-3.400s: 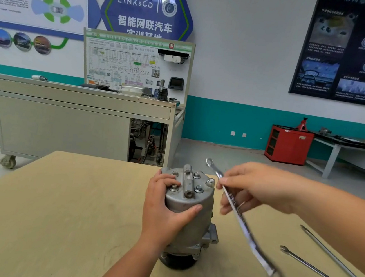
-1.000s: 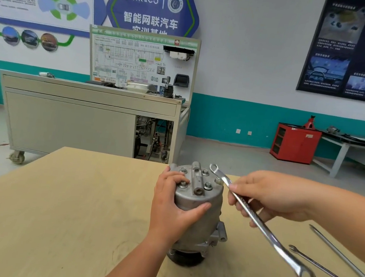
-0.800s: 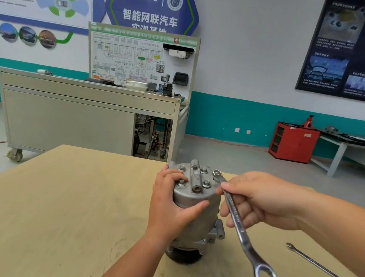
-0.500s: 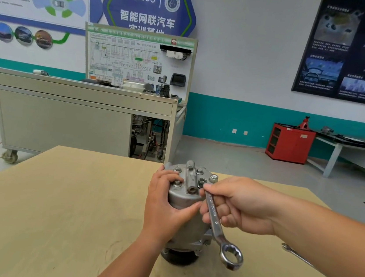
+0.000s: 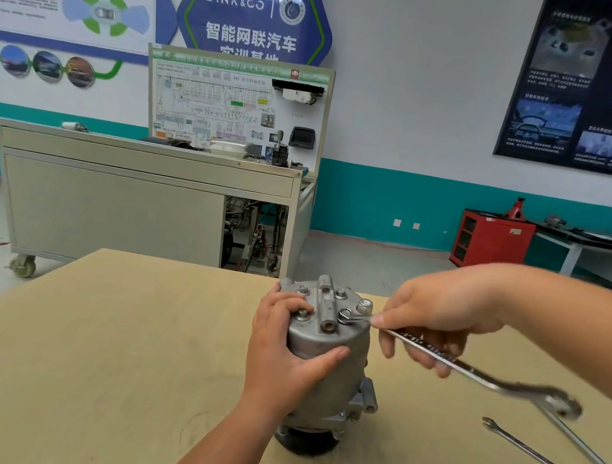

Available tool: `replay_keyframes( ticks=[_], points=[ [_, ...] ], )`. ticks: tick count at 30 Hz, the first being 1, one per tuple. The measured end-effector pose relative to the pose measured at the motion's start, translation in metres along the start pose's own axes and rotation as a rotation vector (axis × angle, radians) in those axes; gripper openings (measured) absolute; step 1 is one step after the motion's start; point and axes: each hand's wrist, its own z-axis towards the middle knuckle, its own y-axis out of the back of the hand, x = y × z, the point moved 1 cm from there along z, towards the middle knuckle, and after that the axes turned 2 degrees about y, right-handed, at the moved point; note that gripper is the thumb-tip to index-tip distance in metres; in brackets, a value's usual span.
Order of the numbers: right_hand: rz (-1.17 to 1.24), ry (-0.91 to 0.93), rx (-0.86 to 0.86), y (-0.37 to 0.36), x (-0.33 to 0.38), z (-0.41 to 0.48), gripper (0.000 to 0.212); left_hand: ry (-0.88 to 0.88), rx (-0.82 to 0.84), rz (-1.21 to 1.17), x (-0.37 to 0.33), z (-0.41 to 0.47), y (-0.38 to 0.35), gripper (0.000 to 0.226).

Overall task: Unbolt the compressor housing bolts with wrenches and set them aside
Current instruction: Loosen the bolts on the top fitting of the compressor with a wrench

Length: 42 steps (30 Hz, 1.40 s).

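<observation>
my left hand [image 5: 281,360] wraps the compressor [image 5: 324,353] from its 9 o'clock side. the thumb lies across the front wall and the fingers curl over the top rim, a closed grip pinning the housing upright on the table [image 5: 88,359]. on the top face i see several housing bolts [image 5: 341,294] in place, and i judge none is out yet. the bolt [image 5: 347,313] at about 4 o'clock of that face has the small end of the wrench [image 5: 435,357] seated on it. from there the wrench's long axis runs out toward 4 o'clock, low and nearly flat, its far ring end blurred. my right hand [image 5: 436,317], at 3 o'clock of the housing, pinches the shank just beside that bolt, fingers curled under. it is the nearer hand to the work. i judge the coming move to be a sweep of the handle about the bolt while the left hand resists. two spare wrenches [image 5: 545,463] lie on the table at 4 o'clock, well apart from the compressor.
</observation>
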Motion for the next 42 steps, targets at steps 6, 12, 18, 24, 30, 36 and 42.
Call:
replay_keyframes(
  ticks=[6,12,18,24,30,36,42],
  points=[
    [-0.488,0.027,-0.235,0.033,0.000,0.022,0.038,-0.005,0.005,0.002,0.002,0.000,0.001,0.050],
    [-0.205,0.156,-0.403,0.057,-0.017,0.010,0.022,0.008,0.015,-0.015,0.002,-0.001,0.001,0.051],
    [0.593,0.167,-0.299,-0.009,-0.020,0.000,0.026,0.013,-0.008,-0.030,-0.004,0.000,0.001,0.053],
    [0.676,0.187,-0.172,-0.043,-0.001,0.000,0.026,-0.027,-0.028,-0.032,-0.003,0.001,-0.001,0.050],
    [0.635,0.154,-0.169,-0.047,0.006,0.001,0.026,-0.036,-0.033,-0.036,-0.001,0.002,-0.001,0.049],
    [-0.122,-0.007,-0.315,0.003,-0.012,-0.003,0.038,-0.002,0.001,-0.030,0.000,0.000,-0.001,0.051],
    [-0.281,0.126,-0.589,0.028,-0.024,0.012,0.029,0.021,0.004,-0.062,0.001,0.000,-0.001,0.053]
  ],
)
